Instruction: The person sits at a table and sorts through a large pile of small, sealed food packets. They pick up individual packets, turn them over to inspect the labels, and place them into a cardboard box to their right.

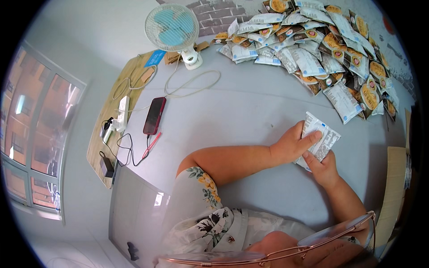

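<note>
Both of my hands grip one sealed food packet [323, 147] above the grey table [241, 114]. Its pale printed side, with small writing and a blue mark, faces up. My left hand [296, 142] has its thumb pressed across the upper part. At the lower edge, my right hand [322, 167] pinches it with the thumb on top; the fingers under the packet are hidden. Beyond my hands lies a large heap of similar packets [305, 60], some with dark and yellow fronts up, others pale side up. One packet [342, 102] at the heap's near edge is closest to my hands.
A clip fan [171, 28] stands at the back left, its cable looped on the table. Left are a phone [154, 115] on a cord, a red pen-like stick [151, 145], a power strip [123, 114] and a black box [106, 164]. A cardboard box [392, 187] stands right.
</note>
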`<state>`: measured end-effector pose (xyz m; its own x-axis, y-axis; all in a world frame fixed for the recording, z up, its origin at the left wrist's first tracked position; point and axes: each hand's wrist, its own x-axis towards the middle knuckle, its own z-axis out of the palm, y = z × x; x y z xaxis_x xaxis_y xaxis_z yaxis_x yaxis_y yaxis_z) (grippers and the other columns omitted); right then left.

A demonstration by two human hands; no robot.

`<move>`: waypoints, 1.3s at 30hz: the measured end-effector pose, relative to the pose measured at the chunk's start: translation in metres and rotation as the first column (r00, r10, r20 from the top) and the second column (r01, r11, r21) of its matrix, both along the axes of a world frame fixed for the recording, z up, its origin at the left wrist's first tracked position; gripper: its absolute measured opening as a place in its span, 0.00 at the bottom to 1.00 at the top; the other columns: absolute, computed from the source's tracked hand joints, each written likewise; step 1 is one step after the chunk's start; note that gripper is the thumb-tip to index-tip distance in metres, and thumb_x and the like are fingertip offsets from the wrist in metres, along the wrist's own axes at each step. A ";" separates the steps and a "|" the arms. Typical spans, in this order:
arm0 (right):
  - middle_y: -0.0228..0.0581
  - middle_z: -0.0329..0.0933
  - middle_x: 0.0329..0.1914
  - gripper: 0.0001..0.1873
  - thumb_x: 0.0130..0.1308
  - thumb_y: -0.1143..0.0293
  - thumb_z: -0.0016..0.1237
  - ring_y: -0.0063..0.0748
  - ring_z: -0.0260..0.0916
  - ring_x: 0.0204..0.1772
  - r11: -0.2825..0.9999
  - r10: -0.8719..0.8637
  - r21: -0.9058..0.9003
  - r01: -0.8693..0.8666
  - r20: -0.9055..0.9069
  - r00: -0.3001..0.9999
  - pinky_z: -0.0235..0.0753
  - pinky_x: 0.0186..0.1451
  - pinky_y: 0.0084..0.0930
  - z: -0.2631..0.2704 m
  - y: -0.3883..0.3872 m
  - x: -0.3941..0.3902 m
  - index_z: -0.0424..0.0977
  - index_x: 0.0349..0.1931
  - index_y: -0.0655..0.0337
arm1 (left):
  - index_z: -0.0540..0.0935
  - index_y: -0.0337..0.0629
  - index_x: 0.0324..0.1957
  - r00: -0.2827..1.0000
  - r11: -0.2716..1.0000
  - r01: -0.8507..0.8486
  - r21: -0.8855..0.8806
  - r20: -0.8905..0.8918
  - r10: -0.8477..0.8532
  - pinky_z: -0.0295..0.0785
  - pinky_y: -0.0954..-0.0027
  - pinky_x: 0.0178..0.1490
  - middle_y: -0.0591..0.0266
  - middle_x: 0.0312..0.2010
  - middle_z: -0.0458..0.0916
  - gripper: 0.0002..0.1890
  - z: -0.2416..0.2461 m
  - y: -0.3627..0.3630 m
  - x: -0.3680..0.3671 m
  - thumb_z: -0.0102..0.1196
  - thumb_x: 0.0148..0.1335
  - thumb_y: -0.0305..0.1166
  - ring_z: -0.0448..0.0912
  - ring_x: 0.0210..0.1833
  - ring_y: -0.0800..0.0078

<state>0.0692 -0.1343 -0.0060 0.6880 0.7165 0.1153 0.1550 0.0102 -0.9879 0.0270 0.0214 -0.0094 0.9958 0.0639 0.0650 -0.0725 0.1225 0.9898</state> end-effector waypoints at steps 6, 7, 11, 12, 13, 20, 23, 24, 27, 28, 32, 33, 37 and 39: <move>0.35 0.78 0.42 0.14 0.63 0.75 0.50 0.23 0.74 0.45 0.999 0.026 -0.031 -0.027 -0.024 0.999 0.75 0.47 0.24 0.000 -0.003 0.001 0.74 0.49 0.64 | 0.69 0.32 0.54 1.000 1.000 0.013 -0.017 0.013 -0.013 0.70 0.72 0.53 0.59 0.47 0.76 0.23 -0.005 0.000 0.002 0.51 0.69 0.44 0.73 0.50 0.77; 0.35 0.78 0.42 0.14 0.63 0.75 0.50 0.23 0.74 0.45 0.999 0.030 -0.042 -0.032 -0.029 0.999 0.75 0.47 0.24 0.001 -0.003 0.001 0.73 0.49 0.64 | 0.69 0.33 0.54 1.000 1.000 0.010 -0.023 0.008 -0.010 0.70 0.72 0.53 0.59 0.47 0.76 0.23 -0.005 -0.001 0.002 0.51 0.69 0.44 0.73 0.50 0.77; 0.35 0.77 0.44 0.15 0.64 0.73 0.51 0.22 0.73 0.46 1.000 0.000 -0.006 0.000 0.004 1.000 0.74 0.48 0.24 0.002 -0.001 0.001 0.72 0.51 0.65 | 0.69 0.33 0.53 1.000 0.997 0.024 -0.073 0.005 -0.024 0.70 0.72 0.53 0.59 0.47 0.76 0.23 0.000 0.000 0.002 0.50 0.70 0.44 0.73 0.50 0.77; 0.35 0.77 0.45 0.16 0.64 0.72 0.51 0.22 0.73 0.47 1.000 -0.014 0.015 0.013 0.014 1.000 0.74 0.49 0.24 0.003 0.000 0.001 0.71 0.52 0.65 | 0.69 0.33 0.53 1.000 0.997 0.011 -0.073 -0.001 -0.011 0.70 0.72 0.53 0.59 0.47 0.76 0.23 0.001 0.000 0.002 0.49 0.70 0.45 0.73 0.50 0.78; 0.35 0.77 0.45 0.17 0.65 0.71 0.51 0.22 0.73 0.47 0.999 -0.028 0.037 0.027 0.024 0.999 0.74 0.50 0.24 0.004 0.000 0.002 0.71 0.52 0.65 | 0.69 0.33 0.53 1.000 0.997 -0.003 -0.072 -0.008 0.002 0.70 0.73 0.53 0.59 0.47 0.76 0.24 0.002 0.001 0.001 0.48 0.70 0.47 0.73 0.49 0.78; 0.33 0.77 0.45 0.14 0.69 0.68 0.48 0.20 0.72 0.47 0.981 -0.102 0.151 0.126 -0.157 0.982 0.73 0.49 0.22 0.006 -0.001 0.007 0.72 0.51 0.65 | 0.70 0.34 0.52 0.999 0.997 0.029 0.070 -0.022 -0.027 0.71 0.73 0.52 0.59 0.45 0.77 0.28 -0.001 -0.001 0.000 0.38 0.72 0.54 0.74 0.47 0.77; 0.31 0.77 0.43 0.12 0.70 0.69 0.46 0.18 0.72 0.45 0.985 -0.050 0.157 0.077 -0.166 0.985 0.73 0.47 0.20 0.008 -0.002 0.005 0.73 0.50 0.65 | 0.70 0.34 0.52 0.986 0.992 0.126 0.016 -0.115 -0.124 0.72 0.72 0.51 0.59 0.45 0.77 0.28 -0.001 0.001 0.000 0.36 0.73 0.53 0.75 0.46 0.76; 0.30 0.78 0.42 0.12 0.70 0.69 0.46 0.17 0.72 0.44 0.985 -0.032 0.160 0.058 -0.162 0.986 0.73 0.46 0.20 0.010 -0.004 0.005 0.73 0.49 0.65 | 0.70 0.34 0.53 0.982 0.989 0.141 0.038 -0.132 -0.135 0.72 0.72 0.51 0.60 0.45 0.77 0.28 0.003 0.002 0.000 0.36 0.73 0.53 0.75 0.46 0.77; 0.31 0.78 0.42 0.12 0.71 0.68 0.46 0.17 0.72 0.44 0.988 0.025 0.156 0.002 -0.169 0.985 0.73 0.45 0.19 0.010 -0.008 0.008 0.74 0.49 0.64 | 0.69 0.35 0.54 0.976 0.985 0.163 0.051 -0.157 -0.153 0.73 0.72 0.51 0.60 0.45 0.77 0.27 0.010 0.002 -0.003 0.35 0.73 0.52 0.75 0.46 0.77; 0.31 0.78 0.42 0.12 0.71 0.68 0.46 0.17 0.72 0.44 0.988 0.046 0.154 -0.019 -0.171 0.984 0.74 0.45 0.19 0.010 -0.008 0.010 0.74 0.49 0.64 | 0.69 0.35 0.54 0.977 0.987 0.158 0.022 -0.148 -0.153 0.73 0.72 0.51 0.60 0.45 0.77 0.27 0.008 0.002 -0.003 0.35 0.73 0.52 0.75 0.46 0.77; 0.31 0.76 0.38 0.13 0.72 0.64 0.45 0.17 0.70 0.40 0.966 -0.113 0.190 0.174 -0.294 0.949 0.72 0.41 0.18 0.006 0.001 0.011 0.73 0.46 0.66 | 0.68 0.34 0.54 0.996 0.999 0.046 -0.004 -0.081 -0.046 0.73 0.72 0.50 0.59 0.45 0.77 0.25 0.002 -0.004 -0.002 0.39 0.73 0.49 0.76 0.46 0.76; 0.31 0.76 0.37 0.14 0.72 0.63 0.44 0.17 0.69 0.39 0.954 -0.161 0.187 0.236 -0.347 0.924 0.72 0.41 0.18 0.004 0.002 0.014 0.73 0.44 0.66 | 0.68 0.34 0.54 0.999 0.999 0.032 0.021 -0.034 -0.031 0.73 0.72 0.50 0.59 0.45 0.77 0.24 0.001 -0.004 -0.003 0.40 0.73 0.48 0.76 0.47 0.76; 0.31 0.74 0.34 0.17 0.73 0.58 0.43 0.16 0.67 0.35 0.926 -0.356 0.059 0.373 -0.198 0.913 0.70 0.39 0.18 -0.007 0.002 0.021 0.71 0.40 0.67 | 0.69 0.31 0.51 0.997 0.996 -0.029 0.080 0.067 0.024 0.74 0.69 0.48 0.55 0.42 0.78 0.23 0.001 -0.010 -0.007 0.47 0.70 0.46 0.77 0.45 0.73; 0.32 0.74 0.33 0.19 0.74 0.56 0.41 0.17 0.67 0.35 0.939 -0.290 0.100 0.330 -0.286 0.913 0.70 0.39 0.18 -0.003 -0.001 0.020 0.71 0.40 0.66 | 0.69 0.30 0.50 0.997 0.994 -0.024 0.103 0.076 0.016 0.74 0.68 0.47 0.53 0.41 0.79 0.24 0.002 -0.010 -0.008 0.49 0.69 0.46 0.78 0.44 0.71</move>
<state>0.0895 -0.1348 -0.0087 0.8922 0.4515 -0.0153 -0.0915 0.1475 -0.9848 0.0190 0.0113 -0.0077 0.9864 0.0730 0.1469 -0.1486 0.0177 0.9887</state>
